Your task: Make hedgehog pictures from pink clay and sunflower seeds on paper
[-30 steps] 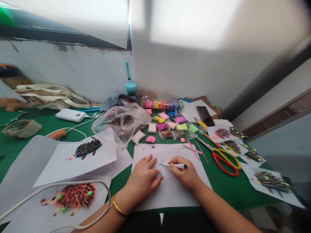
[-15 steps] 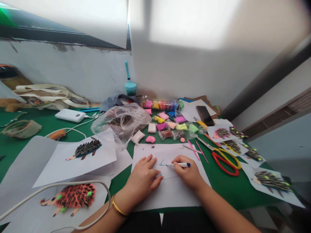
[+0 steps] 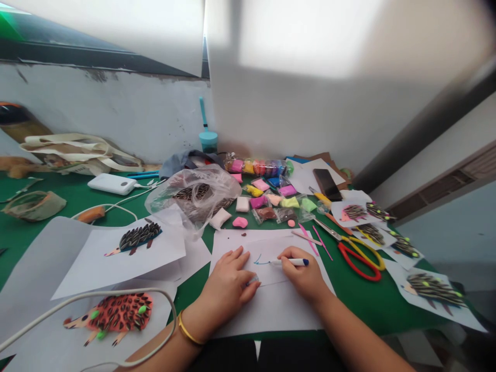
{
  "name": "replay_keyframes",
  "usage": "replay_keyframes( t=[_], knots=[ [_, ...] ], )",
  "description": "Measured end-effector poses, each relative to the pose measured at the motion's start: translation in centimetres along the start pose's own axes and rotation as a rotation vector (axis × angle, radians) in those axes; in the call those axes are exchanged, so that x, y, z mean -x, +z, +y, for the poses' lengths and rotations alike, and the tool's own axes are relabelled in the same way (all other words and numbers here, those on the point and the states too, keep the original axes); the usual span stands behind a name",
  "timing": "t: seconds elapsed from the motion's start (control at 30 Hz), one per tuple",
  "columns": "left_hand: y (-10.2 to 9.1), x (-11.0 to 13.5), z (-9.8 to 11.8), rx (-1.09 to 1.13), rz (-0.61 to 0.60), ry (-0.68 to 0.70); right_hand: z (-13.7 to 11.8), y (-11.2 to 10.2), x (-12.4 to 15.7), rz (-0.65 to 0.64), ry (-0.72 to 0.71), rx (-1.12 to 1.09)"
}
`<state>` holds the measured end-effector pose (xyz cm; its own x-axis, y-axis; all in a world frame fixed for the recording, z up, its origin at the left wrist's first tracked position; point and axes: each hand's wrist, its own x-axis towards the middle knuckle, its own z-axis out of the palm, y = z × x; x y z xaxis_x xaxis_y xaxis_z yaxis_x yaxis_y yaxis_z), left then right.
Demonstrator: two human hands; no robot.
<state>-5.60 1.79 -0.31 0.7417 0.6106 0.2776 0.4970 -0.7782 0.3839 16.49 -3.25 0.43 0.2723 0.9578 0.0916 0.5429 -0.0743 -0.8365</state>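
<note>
My right hand [image 3: 304,274] grips a white marker with a dark blue end [image 3: 296,262], its tip touching a sheet of white paper [image 3: 279,310]. Thin blue lines [image 3: 259,261] mark the paper just left of the tip. My left hand [image 3: 230,279] lies flat with fingers stretched over the sheet's left side, a yellow bangle [image 3: 188,330] on its wrist. A small bluish, see-through piece [image 3: 252,280] shows by its thumb and forefinger; what it is I cannot make out.
Scissors with red and yellow handles [image 3: 360,256] lie to the right, near several hedgehog pictures [image 3: 430,289]. Behind the paper are coloured clay packets [image 3: 265,213] and a plastic bag of seeds [image 3: 194,194]. A white cable [image 3: 96,294] loops over the left papers and forearm.
My right hand has moved slightly right with the marker, and the blue line on the paper has grown longer that way. My left hand stays in place.
</note>
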Motion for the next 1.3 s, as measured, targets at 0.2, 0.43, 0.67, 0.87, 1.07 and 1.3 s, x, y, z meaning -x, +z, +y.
replay_keyframes(
  t=[0.2, 0.43, 0.67, 0.87, 1.07, 1.3],
  knots=[
    [0.05, -0.01, -0.07, -0.002, -0.001, 0.004, -0.21, -0.02, -0.15, -0.037, -0.025, -0.068],
    [0.10, 0.08, -0.09, -0.001, -0.005, -0.003, 0.10, 0.38, -0.41, -0.113, -0.019, -0.098],
    [-0.05, 0.01, 0.02, -0.003, -0.025, -0.008, 0.32, 0.52, -0.45, -0.128, -0.003, -0.088],
    [-0.07, -0.03, 0.08, 0.003, -0.004, -0.006, 0.10, 0.56, -0.50, -0.118, 0.007, -0.083],
    [-0.11, -0.03, 0.05, 0.007, 0.002, 0.002, 0.06, 0.53, -0.51, -0.092, 0.002, -0.077],
    [0.02, 0.00, -0.04, -0.001, -0.016, 0.003, 0.24, 0.51, -0.51, -0.066, -0.005, -0.075]
  ],
)
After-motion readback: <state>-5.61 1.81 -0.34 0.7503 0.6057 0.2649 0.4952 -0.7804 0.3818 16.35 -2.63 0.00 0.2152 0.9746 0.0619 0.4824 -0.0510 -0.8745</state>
